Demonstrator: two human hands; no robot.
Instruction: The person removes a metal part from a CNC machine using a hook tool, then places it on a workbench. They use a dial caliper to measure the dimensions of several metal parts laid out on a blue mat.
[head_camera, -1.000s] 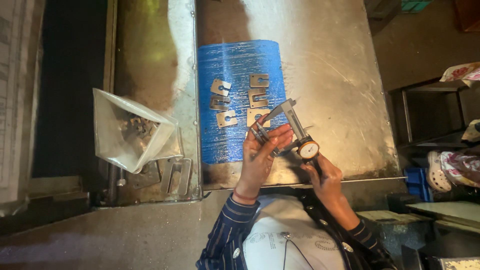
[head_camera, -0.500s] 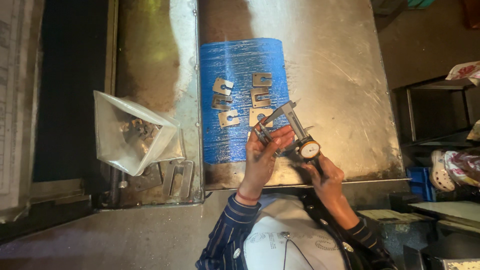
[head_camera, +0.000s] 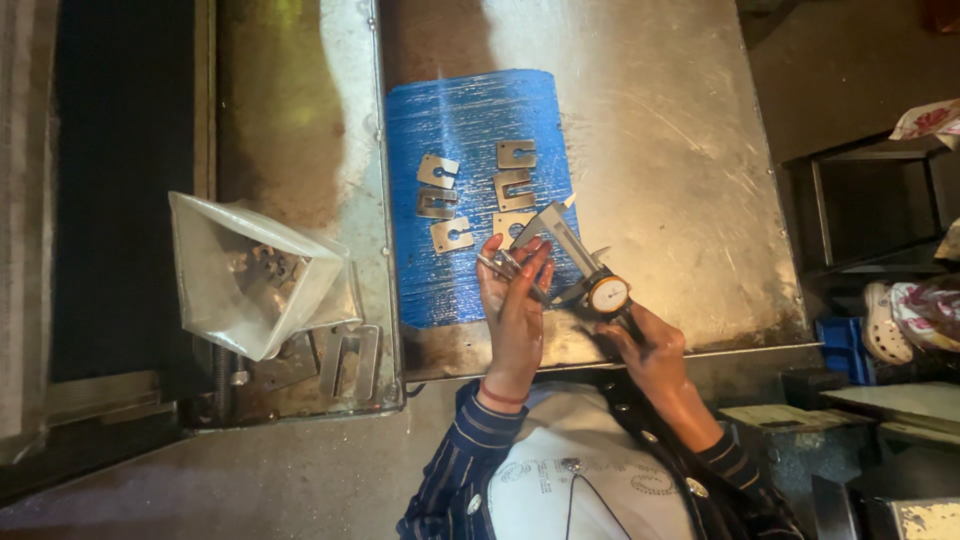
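My left hand (head_camera: 518, 305) holds a small flat metal part (head_camera: 500, 266) between its fingers, over the near edge of a blue ribbed mat (head_camera: 470, 120). My right hand (head_camera: 645, 345) grips the handle end of a dial caliper (head_camera: 585, 270), whose jaws reach up to the part at my left fingertips. Several slotted metal plates (head_camera: 438, 170) lie in two short rows on the mat just beyond my hands. The mat rests on a steel table (head_camera: 660, 130).
A clear plastic bag (head_camera: 255, 275) holding more metal parts stands open on the steel surface to the left. U-shaped metal pieces (head_camera: 350, 360) lie below it. A dark gap runs along the far left. Dark shelving (head_camera: 870, 205) and a blue crate (head_camera: 845, 345) stand at the right.
My left hand has opened out slightly and shifted a little left. The caliper stays against the part, and the view has drifted slightly.
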